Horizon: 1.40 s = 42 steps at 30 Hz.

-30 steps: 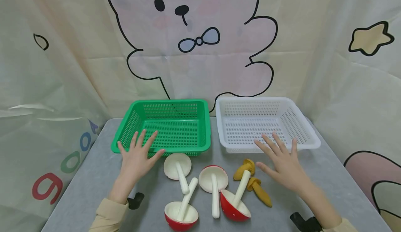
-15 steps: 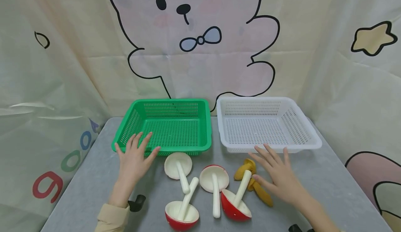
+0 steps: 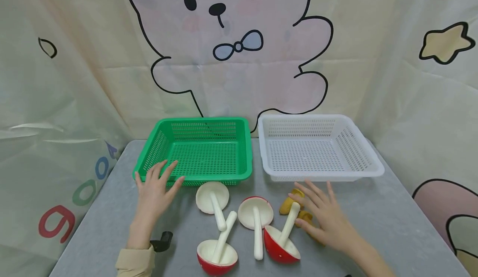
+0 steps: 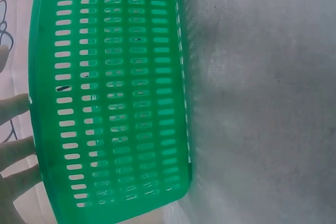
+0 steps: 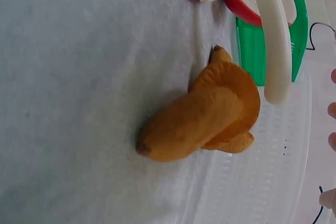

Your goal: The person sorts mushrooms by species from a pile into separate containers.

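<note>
My left hand (image 3: 153, 200) is over the front left of the green basket (image 3: 205, 156), fingers spread and holding nothing. In the left wrist view the fingers (image 4: 16, 150) overlap the rim of the green basket (image 4: 121, 108). Above two brown mushrooms, my right hand (image 3: 326, 223) reaches with loosely spread fingers. One brown mushroom (image 3: 286, 206) lies farther back; the nearer brown mushroom (image 3: 305, 216) is partly hidden by that hand. The right wrist view shows a brown mushroom (image 5: 184, 124) close up on the table, with the fingertips (image 5: 332, 111) apart from it at the right edge.
Several red-capped, white-stemmed mushrooms lie between the hands: one at back left (image 3: 204, 198), one at front left (image 3: 216, 260), one in the middle (image 3: 257, 214), one at right (image 3: 278, 250). A white basket (image 3: 302, 156) stands right of the green one. A printed curtain (image 3: 354, 61) hangs behind.
My right hand has come left and toward the body, from the white basket's front edge to over the brown mushrooms. My left hand has drawn back slightly to the left.
</note>
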Each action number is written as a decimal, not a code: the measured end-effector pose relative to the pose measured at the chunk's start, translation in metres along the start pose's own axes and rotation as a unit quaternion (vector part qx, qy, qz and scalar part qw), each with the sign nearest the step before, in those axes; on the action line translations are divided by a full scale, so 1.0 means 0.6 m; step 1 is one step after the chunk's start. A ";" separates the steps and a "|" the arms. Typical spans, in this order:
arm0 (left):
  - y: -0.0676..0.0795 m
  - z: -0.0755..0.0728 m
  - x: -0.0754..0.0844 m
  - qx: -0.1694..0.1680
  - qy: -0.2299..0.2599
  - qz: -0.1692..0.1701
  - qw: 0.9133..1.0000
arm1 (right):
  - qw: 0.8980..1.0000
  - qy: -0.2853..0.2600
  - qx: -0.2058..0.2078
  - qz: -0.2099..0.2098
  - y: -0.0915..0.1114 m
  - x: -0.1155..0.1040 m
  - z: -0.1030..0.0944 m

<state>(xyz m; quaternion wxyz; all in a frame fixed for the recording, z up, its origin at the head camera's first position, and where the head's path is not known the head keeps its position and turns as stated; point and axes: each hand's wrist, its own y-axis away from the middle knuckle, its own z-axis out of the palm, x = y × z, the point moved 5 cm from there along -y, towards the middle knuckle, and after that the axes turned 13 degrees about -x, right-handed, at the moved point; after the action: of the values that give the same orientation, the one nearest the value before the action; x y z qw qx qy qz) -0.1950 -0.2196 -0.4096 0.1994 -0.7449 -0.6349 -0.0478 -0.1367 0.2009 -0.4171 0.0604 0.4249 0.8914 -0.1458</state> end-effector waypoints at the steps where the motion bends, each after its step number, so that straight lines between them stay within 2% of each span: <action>1: 0.000 0.000 -0.001 0.000 0.003 0.000 1.000 | 1.000 0.003 0.004 -0.008 0.000 -0.002 0.001; 7: 0.002 0.003 -0.010 0.018 0.023 0.000 1.000 | 0.998 0.009 0.023 -0.053 -0.001 -0.015 0.009; 14: 0.008 0.005 -0.017 0.059 0.041 0.010 0.997 | 0.997 0.013 0.016 -0.075 -0.001 -0.025 0.020; 18: 0.012 0.005 -0.021 0.083 0.045 0.011 0.996 | 0.995 0.025 0.026 -0.094 -0.003 -0.033 0.025; 24: 0.013 0.005 -0.021 0.108 0.037 0.016 0.993 | 0.994 0.027 0.003 -0.103 -0.001 -0.035 0.034; 28: 0.012 0.006 -0.021 0.110 0.040 0.005 0.993 | 0.994 0.021 -0.019 -0.104 0.001 -0.035 0.042; 36: 0.014 -0.002 -0.020 0.091 0.048 -0.008 0.995 | 0.987 0.020 0.002 -0.159 -0.001 -0.044 0.049; 42: 0.017 -0.006 -0.022 0.064 0.049 -0.014 0.997 | 0.984 0.014 -0.015 -0.175 -0.003 -0.047 0.055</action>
<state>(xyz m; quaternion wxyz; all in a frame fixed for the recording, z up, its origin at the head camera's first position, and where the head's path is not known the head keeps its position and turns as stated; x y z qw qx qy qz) -0.1868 -0.2346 -0.4130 0.2769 -0.7186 -0.6362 -0.0467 -0.1207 0.1689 -0.4418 0.0277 0.2632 0.9549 -0.1347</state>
